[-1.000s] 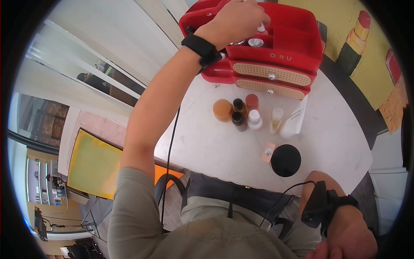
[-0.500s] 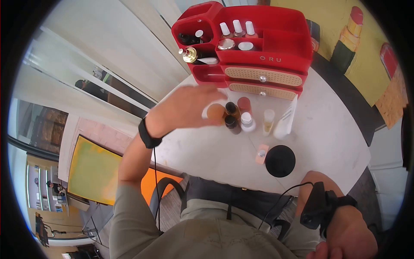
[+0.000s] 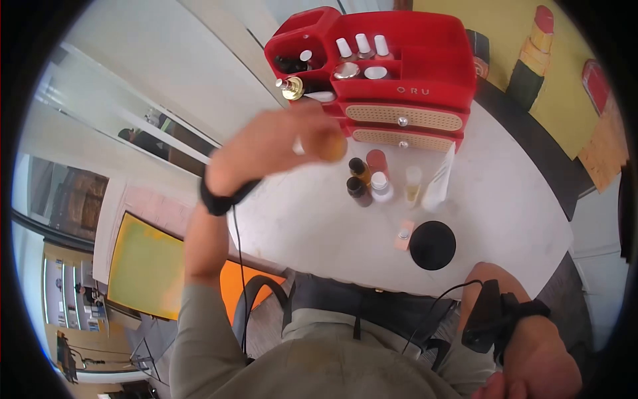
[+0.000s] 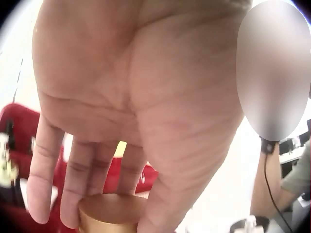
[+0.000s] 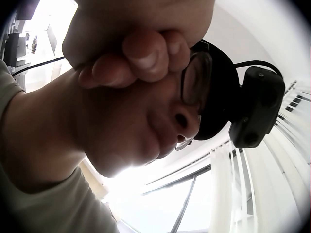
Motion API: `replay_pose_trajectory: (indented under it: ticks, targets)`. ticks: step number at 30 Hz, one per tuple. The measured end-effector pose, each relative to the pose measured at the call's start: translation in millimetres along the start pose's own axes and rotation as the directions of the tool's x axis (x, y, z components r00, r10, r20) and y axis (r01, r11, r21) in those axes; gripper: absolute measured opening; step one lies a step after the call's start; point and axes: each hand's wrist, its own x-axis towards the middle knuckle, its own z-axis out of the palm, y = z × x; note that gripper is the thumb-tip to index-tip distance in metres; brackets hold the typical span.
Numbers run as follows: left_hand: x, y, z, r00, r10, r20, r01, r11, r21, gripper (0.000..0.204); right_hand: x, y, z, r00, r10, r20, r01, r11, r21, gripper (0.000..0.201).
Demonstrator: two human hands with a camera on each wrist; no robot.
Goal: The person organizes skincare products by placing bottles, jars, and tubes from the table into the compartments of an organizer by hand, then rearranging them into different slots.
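Where the fingers (image 4: 77, 187) of the left hand (image 3: 278, 141) face its thumb (image 4: 166, 208), the gold-topped jar (image 4: 111, 219) sits clamped between them.

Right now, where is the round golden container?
In the head view, the round golden container is in the left hand, near the lower left corner of the red organizer.

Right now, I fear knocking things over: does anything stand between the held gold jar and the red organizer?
Nothing visible does. The left hand holds the gold jar near the lower left of the red organizer; the bottles stand to the right. The hand hides part of that area.
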Motion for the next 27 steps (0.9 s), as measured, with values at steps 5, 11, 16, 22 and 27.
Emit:
replay_pose_trajectory:
  ticks: [5, 11, 16, 22, 27]
  targets:
    - [53, 6, -80, 0.890, 0.101, -0.444, -0.061, 0.993, 0.104, 0.034, 0, -5, 12, 0.989, 0.111, -0.094, -0.111, 0.994, 0.007, 0.043]
    - [159, -40, -54, 0.830, 0.117, -0.546, -0.180, 0.982, -0.064, 0.033, -5, -4, 10, 0.991, 0.115, -0.076, -0.108, 0.990, 0.087, 0.041]
    - [189, -51, -45, 0.999, -0.046, -0.024, 0.046, 0.999, 0.018, 0.026, 14, 7, -28, 0.871, -0.329, 0.365, 0.189, 0.910, 0.370, 0.037]
    - [191, -39, -50, 0.948, -0.284, 0.141, 0.295, 0.954, -0.058, 0.036, -2, -15, -35, 0.918, 0.124, 0.377, -0.114, 0.992, -0.049, 0.026]
    - [185, -36, -45, 0.968, -0.239, 0.078, 0.234, 0.970, 0.061, 0.044, 13, -3, -42, 0.850, -0.118, 0.512, 0.019, 0.981, 0.195, 0.029]
